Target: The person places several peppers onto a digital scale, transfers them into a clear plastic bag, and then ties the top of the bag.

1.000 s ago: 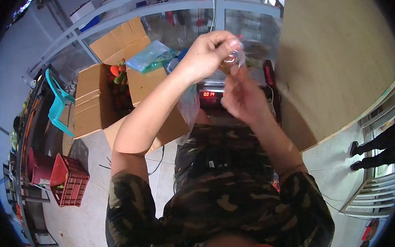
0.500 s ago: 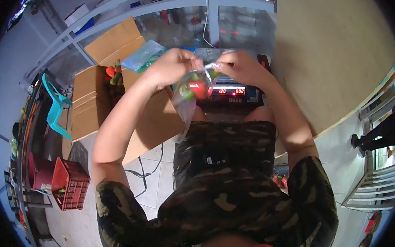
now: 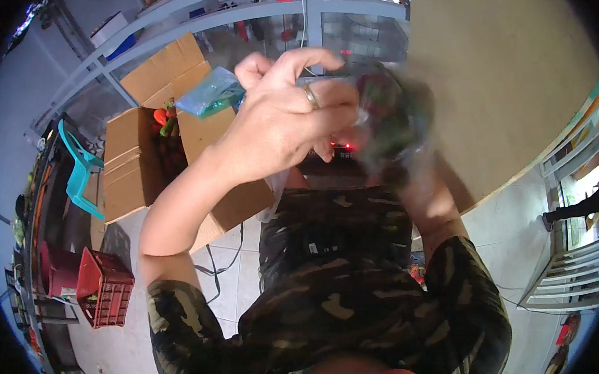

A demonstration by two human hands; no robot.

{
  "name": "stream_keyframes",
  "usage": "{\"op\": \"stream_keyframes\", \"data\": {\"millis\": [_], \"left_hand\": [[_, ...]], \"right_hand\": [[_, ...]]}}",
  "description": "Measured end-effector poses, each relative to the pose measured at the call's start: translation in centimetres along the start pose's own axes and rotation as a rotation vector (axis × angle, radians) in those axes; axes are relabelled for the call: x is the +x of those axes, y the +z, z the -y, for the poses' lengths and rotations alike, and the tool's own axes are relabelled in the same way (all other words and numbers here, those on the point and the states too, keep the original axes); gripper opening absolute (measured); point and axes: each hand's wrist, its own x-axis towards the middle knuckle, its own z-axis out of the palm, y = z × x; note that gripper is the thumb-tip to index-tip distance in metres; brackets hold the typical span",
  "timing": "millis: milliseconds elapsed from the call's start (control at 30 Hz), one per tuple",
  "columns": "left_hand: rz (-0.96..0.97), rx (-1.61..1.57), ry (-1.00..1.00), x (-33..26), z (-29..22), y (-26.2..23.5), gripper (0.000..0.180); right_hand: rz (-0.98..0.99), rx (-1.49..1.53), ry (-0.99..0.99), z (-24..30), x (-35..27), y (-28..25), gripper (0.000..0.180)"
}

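My left hand [image 3: 287, 114], with a ring on one finger, is raised in front of me. Some of its fingers curl at the near end of a clear plastic bag [image 3: 394, 121], while others stick out. Dark red and green produce, which looks like peppers, shows through the bag, badly smeared by motion. Behind the bag, my right hand is mostly hidden; only its wrist [image 3: 426, 195] shows, so its grip cannot be seen. Below the hands sits a digital scale [image 3: 325, 162] with red lit digits, largely covered.
An open cardboard box [image 3: 126, 163] holding red and green vegetables stands at the left, with a bluish plastic pack [image 3: 213, 92] by its flap. Further left are a turquoise plastic stool [image 3: 81, 173] and a red crate [image 3: 105, 288]. A tan board [image 3: 498, 82] rises at the right.
The bag has swung from between my hands to the right, before my right hand. My left hand has moved right and up, nearer the camera, and turned its back to view.
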Motion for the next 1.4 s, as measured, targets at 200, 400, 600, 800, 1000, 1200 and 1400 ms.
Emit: {"op": "stream_keyframes", "data": {"millis": [200,400,600,800,1000,1200,1400], "left_hand": [[0.233,-0.418,-0.329,-2.9,0.6,1.3,0.005],[0.19,-1.188,-1.256,-6.4,4.1,3.4,0.02],[-0.118,-1.275,-1.375,-7.4,6.1,5.5,0.02],[-0.09,-1.049,-1.431,-7.5,6.0,6.8,0.015],[-0.105,-1.083,-1.309,-6.5,4.7,6.6,0.015],[-0.136,-1.202,-1.406,-6.5,4.5,6.5,0.018],[-0.221,-1.388,-1.251,-5.7,3.3,5.8,0.019]], "right_hand": [[-0.049,-1.108,0.315,4.1,1.7,0.2,0.018],[-0.104,-1.876,0.012,2.4,3.6,0.5,0.015],[-0.339,-1.92,-0.213,0.3,3.4,-1.1,0.014],[-0.465,-1.816,-0.076,-0.1,3.9,0.3,0.014],[-0.521,-1.497,0.14,0.8,3.2,0.5,0.016],[-0.393,-1.465,-0.012,1.0,2.4,-0.1,0.015],[-0.442,-1.339,-0.021,1.8,2.6,-0.4,0.013]]}}
